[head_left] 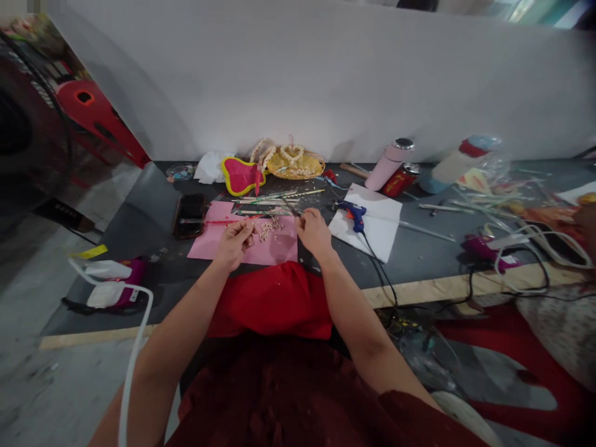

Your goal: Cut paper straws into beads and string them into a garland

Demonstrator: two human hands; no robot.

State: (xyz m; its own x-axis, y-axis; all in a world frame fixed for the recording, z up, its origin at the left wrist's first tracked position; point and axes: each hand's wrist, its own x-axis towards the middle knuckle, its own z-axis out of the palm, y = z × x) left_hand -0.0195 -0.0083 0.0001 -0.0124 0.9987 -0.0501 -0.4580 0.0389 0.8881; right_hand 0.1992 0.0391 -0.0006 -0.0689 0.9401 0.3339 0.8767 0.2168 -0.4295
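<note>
My left hand [236, 244] is over the pink sheet [209, 242], thumb and fingers pinched together. What sits in that pinch is too small to make out. A thin red stick [216, 222] lies just beyond these fingers. To the right, my right hand [315, 231] is closed at the sheet's right edge. From its fingers a thin dark tool [289, 207] points away toward the upper left. Between the hands, a loose pile of small pale beads [270, 230] rests on the sheet. Several thin striped sticks [265, 201] lie just behind it.
A blue glue gun [354, 216] lies on white paper [382, 239] at right, its cord running over the table edge. Behind are a yellow basket [274, 169], a pink flask [388, 166] and a red can [401, 180]. A phone [190, 216] lies left.
</note>
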